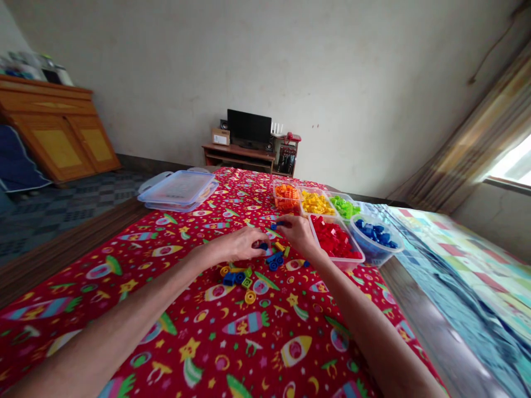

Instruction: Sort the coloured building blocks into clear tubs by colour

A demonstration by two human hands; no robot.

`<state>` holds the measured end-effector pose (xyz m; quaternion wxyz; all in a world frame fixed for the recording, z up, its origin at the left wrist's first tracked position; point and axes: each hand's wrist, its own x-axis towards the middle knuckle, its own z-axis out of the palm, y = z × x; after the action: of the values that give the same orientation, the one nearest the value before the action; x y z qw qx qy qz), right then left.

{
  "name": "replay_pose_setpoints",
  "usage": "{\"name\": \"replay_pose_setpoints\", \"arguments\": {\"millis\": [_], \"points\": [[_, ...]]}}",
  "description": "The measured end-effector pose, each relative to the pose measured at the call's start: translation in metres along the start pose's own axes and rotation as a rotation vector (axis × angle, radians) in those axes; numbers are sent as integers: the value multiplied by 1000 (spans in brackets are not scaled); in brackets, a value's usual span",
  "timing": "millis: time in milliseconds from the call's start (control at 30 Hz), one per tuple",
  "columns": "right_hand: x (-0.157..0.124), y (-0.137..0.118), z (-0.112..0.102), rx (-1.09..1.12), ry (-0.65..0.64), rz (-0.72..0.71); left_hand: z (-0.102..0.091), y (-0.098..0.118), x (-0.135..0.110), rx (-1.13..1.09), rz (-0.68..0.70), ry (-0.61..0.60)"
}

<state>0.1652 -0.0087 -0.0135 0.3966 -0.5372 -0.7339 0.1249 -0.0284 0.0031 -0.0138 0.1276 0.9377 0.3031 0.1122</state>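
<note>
Both my hands reach over a red rocket-print tablecloth [174,331]. My left hand [244,243] lies knuckles up, fingers curled down onto a small pile of loose toy bricks [240,276] in blue, yellow and green. My right hand [296,232] is just right of it, fingers pinched on a small blue brick [279,225] held above the cloth. More blue pieces [274,260] lie between and just below the two hands. What the left fingers grip, if anything, is hidden.
Clear tubs stand to the right: red bricks [336,237], blue [376,235], orange [286,197], yellow [316,203], green [345,207]. Stacked clear lids [178,190] sit far left on the cloth. A quilted bed [464,260] lies right; a wooden cabinet [58,132] stands left.
</note>
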Motion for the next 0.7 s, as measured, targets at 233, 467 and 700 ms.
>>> {"name": "replay_pose_setpoints", "arguments": {"millis": [233,467,700], "points": [[1,9,-6,43,32,51,33,32,-3,145,24,56],[7,21,-2,334,39,225,43,31,-9,169,67,137],[8,14,-1,1032,28,426,47,10,5,71,101,200]]}}
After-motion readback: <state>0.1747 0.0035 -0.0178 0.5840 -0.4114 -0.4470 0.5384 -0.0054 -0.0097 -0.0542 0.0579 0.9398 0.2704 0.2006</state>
